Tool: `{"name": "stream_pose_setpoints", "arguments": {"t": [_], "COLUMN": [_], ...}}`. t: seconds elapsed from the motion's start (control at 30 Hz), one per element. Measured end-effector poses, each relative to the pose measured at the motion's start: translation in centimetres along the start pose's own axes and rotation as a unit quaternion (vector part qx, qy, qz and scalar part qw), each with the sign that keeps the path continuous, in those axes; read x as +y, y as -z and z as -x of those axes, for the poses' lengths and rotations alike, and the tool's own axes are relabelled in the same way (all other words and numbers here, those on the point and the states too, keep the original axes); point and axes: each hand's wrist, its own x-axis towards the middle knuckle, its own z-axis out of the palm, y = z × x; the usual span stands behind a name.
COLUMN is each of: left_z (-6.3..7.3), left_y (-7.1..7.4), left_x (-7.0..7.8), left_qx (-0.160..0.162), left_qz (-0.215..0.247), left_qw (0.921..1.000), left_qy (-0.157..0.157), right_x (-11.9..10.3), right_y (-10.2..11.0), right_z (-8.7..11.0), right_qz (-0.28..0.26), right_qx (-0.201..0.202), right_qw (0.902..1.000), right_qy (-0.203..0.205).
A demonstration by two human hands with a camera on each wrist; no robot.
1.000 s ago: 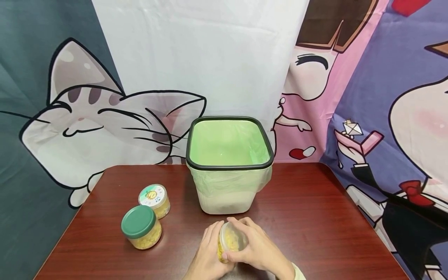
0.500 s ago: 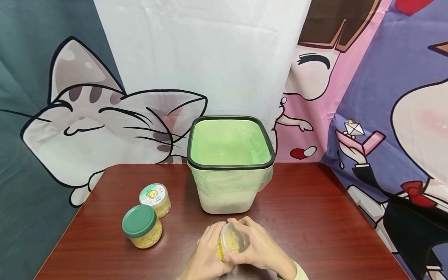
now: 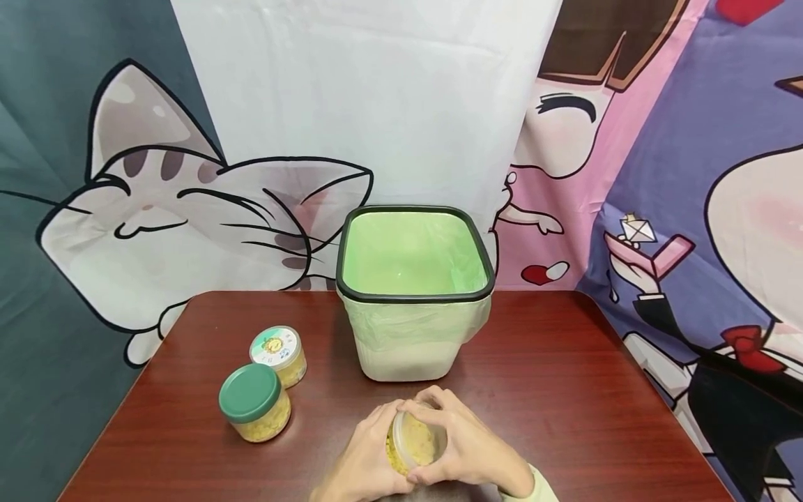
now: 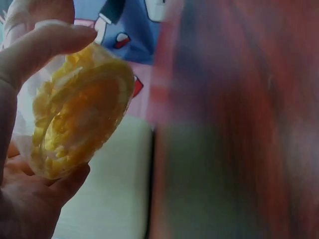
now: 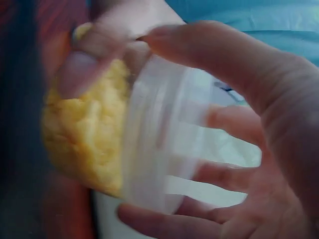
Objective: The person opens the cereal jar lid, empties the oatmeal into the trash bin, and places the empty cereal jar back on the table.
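A small clear plastic jar (image 3: 395, 453) of yellow pieces is held between both hands just above the table, tilted on its side. My left hand (image 3: 366, 457) grips its body from the left; the left wrist view shows the jar's base (image 4: 82, 117) between thumb and fingers. On the other side my right hand (image 3: 467, 443) holds the translucent lid (image 5: 154, 134) by its rim, fingers and thumb curled round it. The lid sits on the jar's mouth. Whether it is loose I cannot tell.
Left on the reddish-brown table (image 3: 539, 390) stand a green-lidded jar (image 3: 254, 404) and, behind it, a jar with a printed lid (image 3: 279, 354), both with yellow contents. A bin (image 3: 408, 341) lined with a green bag stands behind the hands. A printed cloth (image 3: 389, 90) hangs at the back.
My right hand's fingers and thumb have shifted round the lid's rim toward the left. More of the lid's top now faces the head camera. My left hand keeps its grip.
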Motion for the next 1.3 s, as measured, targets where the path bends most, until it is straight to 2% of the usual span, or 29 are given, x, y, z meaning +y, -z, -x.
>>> {"name": "stream_pose_setpoints", "arguments": {"t": [0.13, 0.27, 0.33, 0.53, 0.73, 0.87, 1.03, 1.13, 1.3], "left_z": [0.0, 0.0, 0.1, -0.1, -0.2, -0.4, -0.6, -0.6, -0.5], "left_y": [0.5, 0.7, 0.7, 0.6, 0.5, 0.3, 0.1, -0.1, -0.3], "left_x": [0.3, 0.4, 0.4, 0.3, 0.1, 0.0, -0.1, 0.0, 0.0], "left_qx": [-0.001, -0.025, -0.033, -0.009, 0.002, 0.036, 0.074, 0.084, 0.084], "left_qz": [0.010, 0.015, 0.009, -0.007, -0.011, -0.041, -0.074, -0.079, -0.084], "left_qw": [0.9997, 0.9983, 0.9979, 0.9996, 0.9999, 0.9982, 0.9934, 0.9918, 0.9915], "left_qy": [0.021, 0.050, 0.054, 0.025, 0.006, -0.024, -0.047, -0.056, -0.053], "right_x": [-0.3, -0.3, -0.2, -0.2, -0.4, -0.7, -1.2, -1.3, -1.2], "right_y": [0.6, 0.6, 0.4, 0.6, 0.7, 0.6, 0.2, 0.1, 0.0], "right_z": [-0.7, -0.8, -0.7, -0.8, -0.7, -0.6, -0.6, -0.6, -0.6], "right_qz": [0.011, 0.004, 0.006, 0.013, 0.019, 0.022, 0.018, 0.012, -0.003], "right_qx": [-0.008, -0.019, -0.020, -0.015, -0.015, -0.009, -0.007, -0.006, -0.003], "right_qw": [0.9997, 0.9996, 0.9995, 0.9994, 0.9995, 0.9997, 0.9962, 0.9924, 0.9907], "right_qy": [0.020, 0.019, 0.022, 0.027, 0.021, -0.007, -0.085, -0.122, -0.136]}}
